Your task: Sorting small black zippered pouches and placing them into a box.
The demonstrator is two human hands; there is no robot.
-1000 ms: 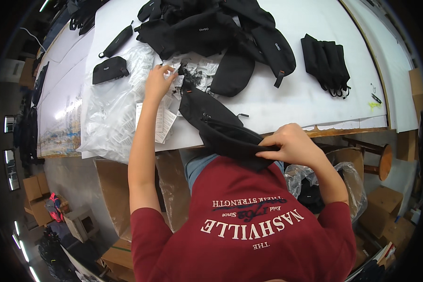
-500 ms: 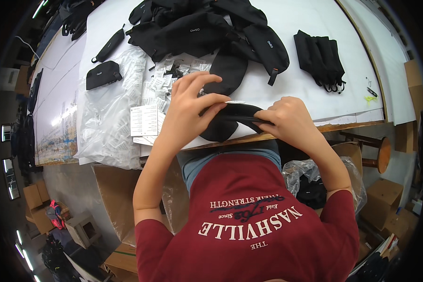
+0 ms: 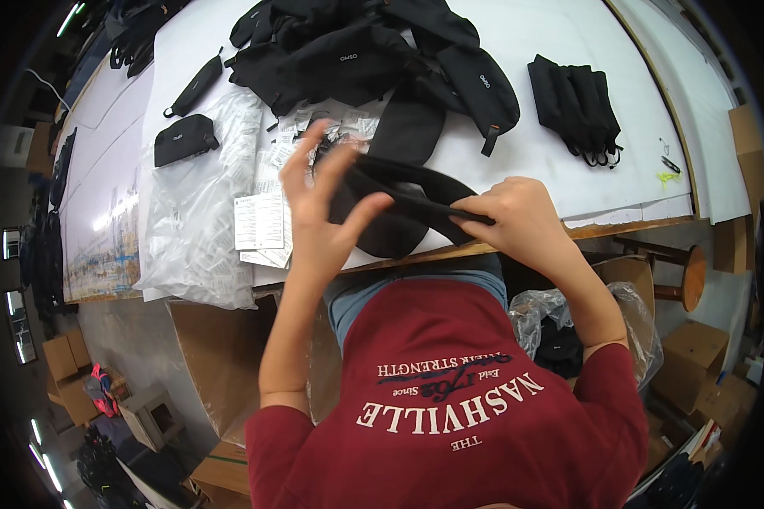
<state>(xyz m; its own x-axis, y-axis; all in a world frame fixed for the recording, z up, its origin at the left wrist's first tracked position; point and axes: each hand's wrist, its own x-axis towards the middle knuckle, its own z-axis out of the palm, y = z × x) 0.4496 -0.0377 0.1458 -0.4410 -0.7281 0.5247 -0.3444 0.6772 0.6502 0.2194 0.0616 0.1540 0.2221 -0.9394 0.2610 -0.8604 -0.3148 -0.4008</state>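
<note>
Right hand (image 3: 514, 216) grip pinches rim of black pouch (image 3: 392, 236), over counter's (image 3: 590, 188) near edge. Left hand (image 3: 318, 222) blurred, grip spread wide, seemingly empty. Looks mid-handling: mouth gaping, closing undone; heaped pouches' (image 3: 331, 69) status unclear.

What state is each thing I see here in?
Held black pouch: opening gaping
Right grip: pinching the pouch's rim
Left grip: open, blurred
Black pouch heap: loosely piled
Black pouches at right: gathered side by side
Printed white sheets: overlapping
Clear plastic bag: crumpled
Plastic-lined cardboard box: open
</note>
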